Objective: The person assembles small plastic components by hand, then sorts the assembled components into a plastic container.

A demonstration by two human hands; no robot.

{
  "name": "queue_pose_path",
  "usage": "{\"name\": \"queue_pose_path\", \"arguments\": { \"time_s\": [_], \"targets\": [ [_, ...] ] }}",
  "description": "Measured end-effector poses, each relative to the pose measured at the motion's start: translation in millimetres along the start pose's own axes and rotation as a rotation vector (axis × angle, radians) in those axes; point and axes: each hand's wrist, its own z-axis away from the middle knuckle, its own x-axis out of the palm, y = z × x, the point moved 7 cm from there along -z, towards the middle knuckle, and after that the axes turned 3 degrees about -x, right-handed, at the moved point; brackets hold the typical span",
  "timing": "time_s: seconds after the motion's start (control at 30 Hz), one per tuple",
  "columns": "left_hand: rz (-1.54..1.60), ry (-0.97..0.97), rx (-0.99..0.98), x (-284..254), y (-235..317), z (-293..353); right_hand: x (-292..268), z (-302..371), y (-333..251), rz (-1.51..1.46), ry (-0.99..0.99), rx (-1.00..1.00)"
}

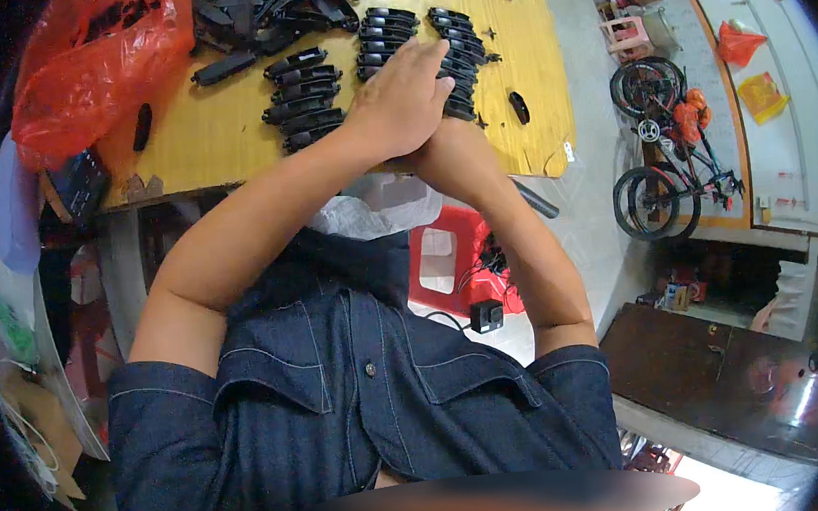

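Observation:
My left hand (400,98) reaches over the near ends of the rows on the table, its fingers pressed together and bent down. Whatever they grip is hidden beneath the palm. Just under it and touching it is my right hand (451,154), whose fingers are covered by the left. Beyond my hands lie a middle row (385,34) and a right row (454,36) of long, slightly curved black plastic pieces, set side by side. A third row (306,100) of such pieces runs to the left of my left wrist.
A heap of loose black pieces (265,12) covers the back of the yellow table (199,157). A red plastic bag (106,73) stands at its left. One black piece (519,107) lies near the right edge. Below the table edge are a clear plastic bag (358,216) and red stool (438,263).

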Motion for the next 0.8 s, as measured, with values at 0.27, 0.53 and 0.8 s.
{"name": "queue_pose_path", "arguments": {
  "time_s": [0.27,0.53,0.8],
  "targets": [
    [-0.128,-0.059,-0.009,4.6,2.7,-12.2,-5.5,0.8,-1.1,0.017,0.079,-0.063],
    [-0.003,-0.096,-0.045,-3.5,15.5,3.1,-18.4,17.1,-13.0,0.015,0.04,-0.102],
    [0.09,-0.13,-0.055,7.8,12.5,7.3,3.9,17.7,1.1,-0.041,-0.033,0.01]
  ]
}}
